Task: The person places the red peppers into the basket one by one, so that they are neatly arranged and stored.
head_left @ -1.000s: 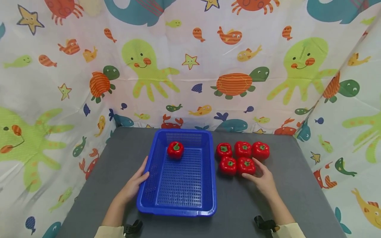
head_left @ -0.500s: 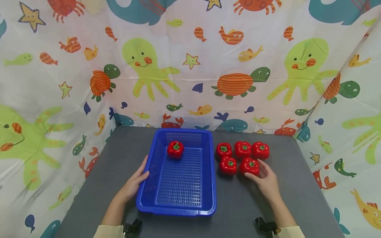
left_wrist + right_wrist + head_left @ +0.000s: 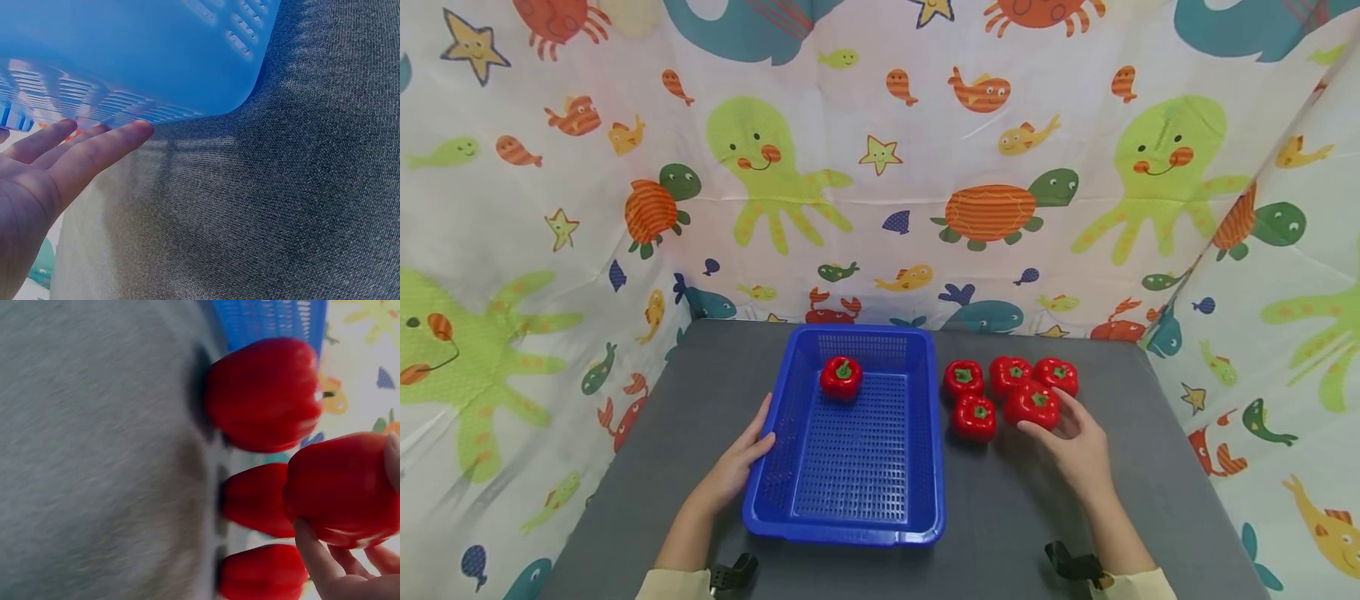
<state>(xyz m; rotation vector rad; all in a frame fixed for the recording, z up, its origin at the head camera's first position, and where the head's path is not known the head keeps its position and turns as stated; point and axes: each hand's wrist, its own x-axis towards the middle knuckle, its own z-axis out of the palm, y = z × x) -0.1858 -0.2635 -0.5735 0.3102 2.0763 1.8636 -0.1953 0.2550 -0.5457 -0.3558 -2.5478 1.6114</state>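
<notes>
My right hand (image 3: 1081, 450) holds a glossy red bell pepper (image 3: 1032, 406) between thumb and fingers, raised off the table. In the right wrist view the held bell pepper (image 3: 344, 487) is close to the camera, with fingertips at its lower side. My left hand (image 3: 730, 475) touches the left side of the blue plastic basket (image 3: 870, 534), its thumb at the rim. In the left wrist view its extended fingers (image 3: 100, 150) lie against the basket's perforated outer wall. One red bell pepper (image 3: 842, 378), green stem up, sits inside the basket near the back left.
Several red bell peppers stand right of the basket: a front one (image 3: 974, 417), a back-left one (image 3: 964, 377), a back-middle one (image 3: 1009, 374) and a back-right one (image 3: 1057, 374). The grey table (image 3: 1000, 533) meets a sea-animal-print curtain (image 3: 880, 108) behind and at both sides.
My right hand has drawn the bell pepper rightwards, away from its neighbour, and raised it from the table. The left hand and the basket have stayed in place.
</notes>
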